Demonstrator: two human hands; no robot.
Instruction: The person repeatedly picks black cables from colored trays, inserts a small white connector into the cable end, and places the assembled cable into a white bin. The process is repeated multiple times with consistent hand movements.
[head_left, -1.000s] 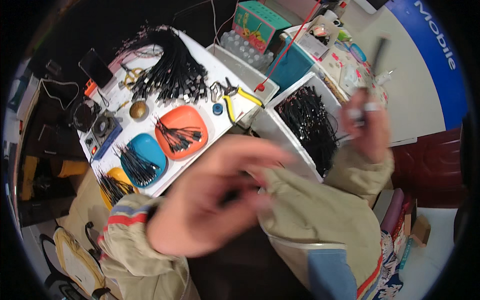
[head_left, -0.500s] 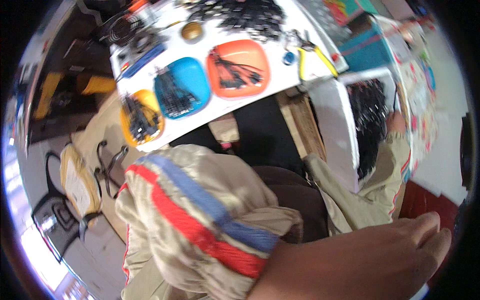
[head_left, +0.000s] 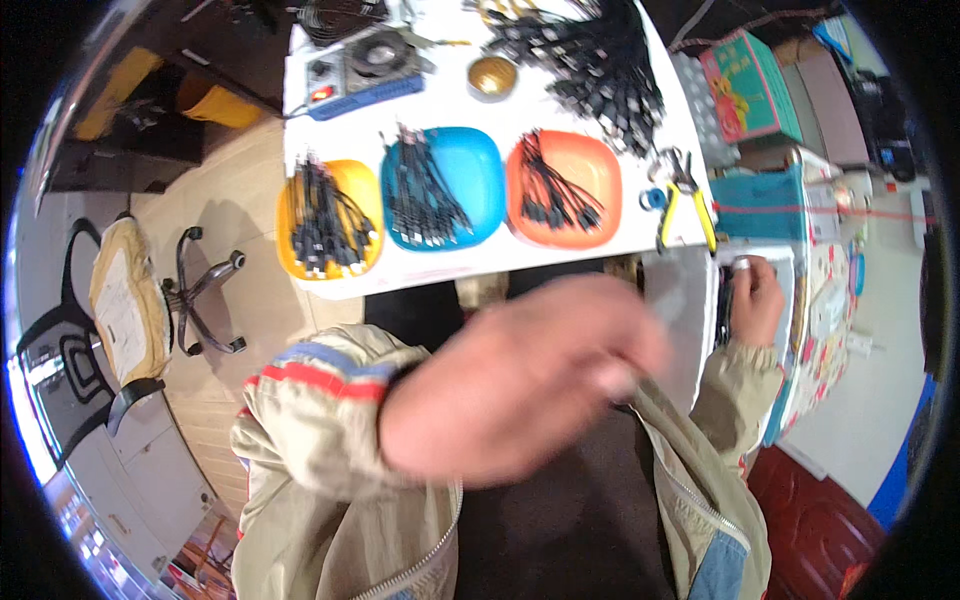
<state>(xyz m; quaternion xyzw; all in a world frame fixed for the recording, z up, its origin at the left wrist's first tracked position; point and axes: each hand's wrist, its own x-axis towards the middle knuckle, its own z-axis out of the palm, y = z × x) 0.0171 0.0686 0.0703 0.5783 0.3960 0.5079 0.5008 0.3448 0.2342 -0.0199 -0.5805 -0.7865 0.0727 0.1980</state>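
My left hand is smeared by motion, held in the air in front of my body. Its fingers are too blurred to show whether they hold anything. Over at the right, my right hand is above the white box, its fingers curled. What they grip, if anything, is hidden. Part of the dark cable heap inside the box shows beside this hand. On the white table ahead sit a yellow tray, a blue tray and an orange tray, each holding short black cables.
Yellow-handled pliers lie at the table's right edge, beside a small blue spool. A large pile of black cables, a brass-coloured bowl and a blue-sided device stand farther back. An office chair is at left.
My left hand has swung from the lower right toward the middle. My right hand has shifted from the box's right rim to over its far part. The view has turned.
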